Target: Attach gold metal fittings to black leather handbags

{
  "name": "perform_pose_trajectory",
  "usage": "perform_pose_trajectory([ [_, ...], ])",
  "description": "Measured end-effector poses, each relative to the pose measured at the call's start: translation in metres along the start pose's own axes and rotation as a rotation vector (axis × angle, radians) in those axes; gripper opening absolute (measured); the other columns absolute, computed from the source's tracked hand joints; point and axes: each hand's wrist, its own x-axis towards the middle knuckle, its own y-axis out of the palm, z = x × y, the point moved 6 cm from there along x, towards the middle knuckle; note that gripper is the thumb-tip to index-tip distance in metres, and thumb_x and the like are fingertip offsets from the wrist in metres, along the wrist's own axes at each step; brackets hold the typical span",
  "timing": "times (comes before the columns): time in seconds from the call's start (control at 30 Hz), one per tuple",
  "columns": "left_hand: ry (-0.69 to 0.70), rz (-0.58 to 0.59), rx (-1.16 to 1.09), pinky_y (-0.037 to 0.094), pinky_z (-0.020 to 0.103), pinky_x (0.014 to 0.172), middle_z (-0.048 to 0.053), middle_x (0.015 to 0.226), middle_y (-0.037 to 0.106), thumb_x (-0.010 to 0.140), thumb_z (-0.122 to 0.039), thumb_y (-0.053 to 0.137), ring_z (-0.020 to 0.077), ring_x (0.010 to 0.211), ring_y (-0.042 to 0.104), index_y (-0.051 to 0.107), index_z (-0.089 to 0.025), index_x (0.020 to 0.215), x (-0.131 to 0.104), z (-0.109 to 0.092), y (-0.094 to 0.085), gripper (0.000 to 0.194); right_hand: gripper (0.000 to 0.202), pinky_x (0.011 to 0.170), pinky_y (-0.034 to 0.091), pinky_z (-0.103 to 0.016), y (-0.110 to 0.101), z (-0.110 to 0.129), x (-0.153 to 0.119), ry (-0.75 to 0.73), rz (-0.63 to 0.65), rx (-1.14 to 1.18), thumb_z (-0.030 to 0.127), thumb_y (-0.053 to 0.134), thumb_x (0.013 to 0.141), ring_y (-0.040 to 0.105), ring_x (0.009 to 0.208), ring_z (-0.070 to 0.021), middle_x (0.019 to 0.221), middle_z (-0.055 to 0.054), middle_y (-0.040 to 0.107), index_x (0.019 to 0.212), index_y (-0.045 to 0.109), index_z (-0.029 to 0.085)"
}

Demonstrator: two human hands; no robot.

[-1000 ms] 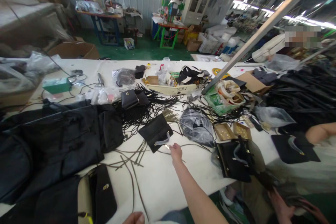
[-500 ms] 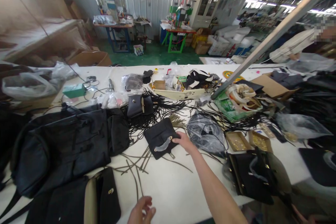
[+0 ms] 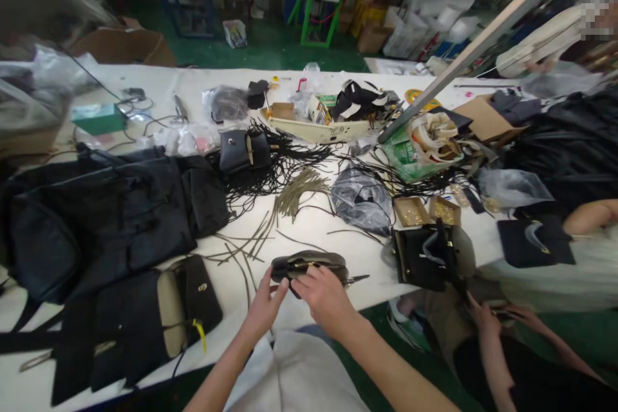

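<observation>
both hands on the small dark purse (image 3: 309,265) at the near table edge, at 6 o'clock.

your left hand (image 3: 264,304) pinches its left end; your right hand (image 3: 324,294) curls closed over the top, maybe at the gold clasp, the view is not clear. keep it flat on the white table (image 3: 309,328), away from the loose straps (image 3: 251,246) at 10 o'clock.

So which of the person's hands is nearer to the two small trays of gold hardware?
Right. The right hand sits on the small pouch, on the side toward the hardware trays; the left hand holds the pouch's opposite end, farther away.
</observation>
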Motion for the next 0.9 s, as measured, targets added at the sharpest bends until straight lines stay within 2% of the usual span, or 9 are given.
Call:
perform_pose_trajectory([
  [0.1, -0.135, 0.018, 0.091, 0.062, 0.045, 0.096, 0.024, 0.148, 0.069, 0.096, -0.084, 0.058, 0.0347, 0.125, 0.073, 0.055, -0.015, 0.156, 0.008, 0.037, 0.016, 0.091, 0.034, 0.092, 0.046, -0.043, 0.058, 0.01, -0.022, 0.041, 0.046, 0.061, 0.007, 0.054, 0.107, 0.062, 0.104, -0.026, 0.114, -0.008, 0.08, 0.132, 0.073, 0.02],
  [0.2, -0.261, 0.106, 0.18, 0.065, 0.044, 0.088, 0.013, 0.119, 0.079, 0.107, -0.07, 0.056, 0.0252, 0.099, 0.078, 0.069, -0.015, 0.133, 0.012, 0.065, 0.023, 0.063, 0.03, 0.094, 0.048, -0.045, 0.092, 0.023, -0.035, 0.13, 0.079, 0.102, 0.012, 0.055, 0.109, 0.062, 0.105, -0.0271, 0.117, -0.008, 0.079, 0.13, 0.074, 0.02],
  [0.3, -0.274, 0.16, 0.283, 0.066, 0.043, 0.09, 0.007, 0.112, 0.077, 0.106, -0.052, 0.069, 0.022, 0.098, 0.076, 0.073, -0.015, 0.118, 0.018, 0.074, 0.023, 0.039, 0.031, 0.1, 0.049, -0.047, 0.105, 0.04, -0.045, 0.249, 0.118, 0.123, 0.011, 0.055, 0.108, 0.063, 0.11, -0.0294, 0.125, -0.011, 0.079, 0.131, 0.074, 0.019],
  [0.43, -0.246, 0.184, 0.396, 0.066, 0.043, 0.09, 0.008, 0.117, 0.076, 0.106, -0.047, 0.071, 0.0227, 0.101, 0.075, 0.072, -0.015, 0.121, 0.026, 0.073, 0.025, 0.035, 0.036, 0.101, 0.053, -0.051, 0.105, 0.054, -0.064, 0.378, 0.217, 0.144, 0.019, 0.056, 0.108, 0.065, 0.122, -0.0353, 0.15, -0.018, 0.07, 0.141, 0.072, 0.019],
  [0.53, -0.236, 0.202, 0.458, 0.066, 0.043, 0.09, 0.008, 0.118, 0.075, 0.107, -0.048, 0.07, 0.0226, 0.101, 0.075, 0.072, -0.015, 0.122, 0.03, 0.072, 0.025, 0.037, 0.029, 0.082, 0.057, -0.043, 0.101, 0.054, -0.08, 0.441, 0.327, 0.189, 0.04, 0.061, 0.109, 0.074, 0.106, -0.0349, 0.13, -0.018, 0.079, 0.112, 0.082, 0.02],
  [0.57, -0.23, 0.214, 0.473, 0.066, 0.043, 0.09, 0.008, 0.117, 0.075, 0.107, -0.048, 0.07, 0.0224, 0.101, 0.075, 0.072, -0.015, 0.122, 0.03, 0.072, 0.025, 0.037, 0.032, 0.076, 0.056, -0.04, 0.099, 0.049, -0.084, 0.468, 0.358, 0.201, 0.043, 0.059, 0.11, 0.076, 0.096, -0.032, 0.117, -0.016, 0.083, 0.104, 0.082, 0.022],
  [0.63, -0.218, 0.255, 0.487, 0.066, 0.041, 0.086, 0.007, 0.114, 0.076, 0.107, -0.048, 0.07, 0.0212, 0.097, 0.075, 0.072, -0.015, 0.12, 0.029, 0.073, 0.023, 0.036, 0.033, 0.071, 0.053, -0.035, 0.098, 0.031, -0.089, 0.54, 0.39, 0.198, 0.036, 0.051, 0.115, 0.076, 0.085, -0.0267, 0.102, -0.011, 0.083, 0.107, 0.081, 0.023],
  [0.73, -0.205, 0.327, 0.498, 0.066, 0.036, 0.079, 0.005, 0.105, 0.076, 0.108, -0.046, 0.069, 0.0182, 0.087, 0.074, 0.072, -0.014, 0.116, 0.025, 0.075, 0.023, 0.033, 0.033, 0.082, 0.053, -0.034, 0.097, -0.015, -0.088, 0.654, 0.387, 0.116, 0.019, 0.045, 0.114, 0.076, 0.099, -0.0256, 0.118, -0.014, 0.08, 0.132, 0.073, 0.02],
  [0.9, -0.182, 0.321, 0.572, 0.066, 0.04, 0.086, 0.007, 0.113, 0.076, 0.106, -0.043, 0.072, 0.0209, 0.096, 0.075, 0.072, -0.015, 0.119, 0.023, 0.073, 0.024, 0.031, 0.023, 0.107, 0.051, -0.04, 0.106, -0.078, -0.085, 0.617, 0.446, 0.023, 0.018, 0.06, 0.107, 0.066, 0.124, -0.0297, 0.126, -0.016, 0.075, 0.126, 0.074, 0.016],
])
